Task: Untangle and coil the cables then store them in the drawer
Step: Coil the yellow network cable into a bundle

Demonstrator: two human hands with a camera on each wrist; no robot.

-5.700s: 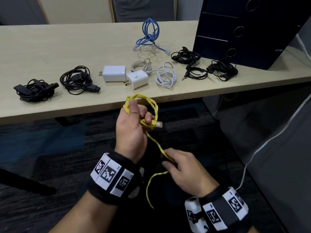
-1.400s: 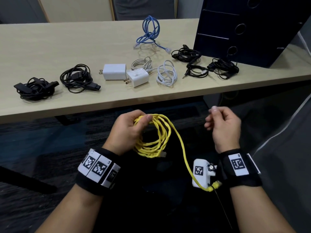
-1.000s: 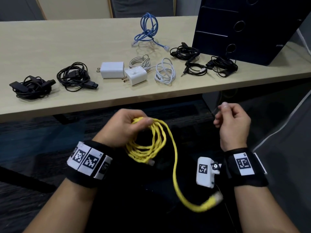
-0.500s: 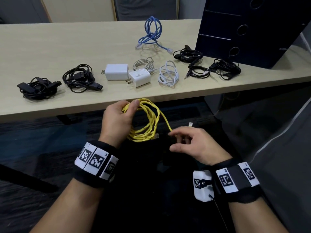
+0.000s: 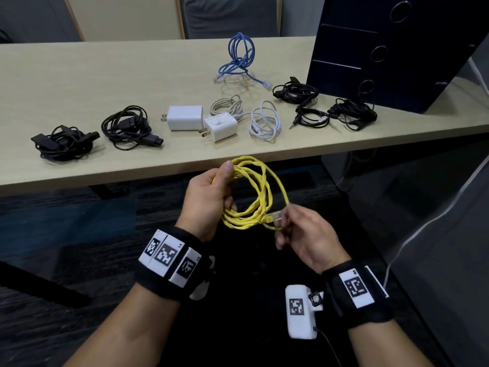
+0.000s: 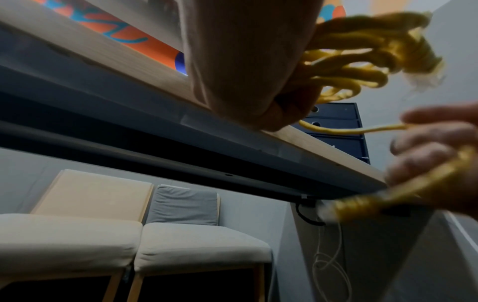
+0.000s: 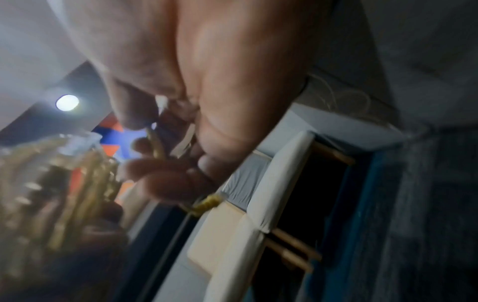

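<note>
A yellow cable [image 5: 260,197] hangs in several loops below the table's front edge. My left hand [image 5: 211,192] grips the top of the coil, thumb on the strands; the left wrist view shows the yellow cable [image 6: 349,67] bunched by the palm. My right hand [image 5: 299,229] pinches the cable's loose end beside the clear plug [image 5: 276,215] at the coil's lower right. In the blurred right wrist view the fingers [image 7: 160,175] curl round the yellow strand [image 7: 155,147]. The dark drawer unit [image 5: 391,49] stands on the table at the right, its drawers closed.
On the wooden table [image 5: 92,75] lie two black cable bundles [image 5: 127,128] at the left, two white chargers [image 5: 201,123], white cables [image 5: 264,123], a blue cable [image 5: 240,59] and more black cables [image 5: 330,107] by the drawer unit. Chairs [image 6: 155,245] stand beyond the table.
My right hand has come in from the right, drawing the trailing end up to the coil. The coil in my left hand has gained loops and risen toward the table edge.
</note>
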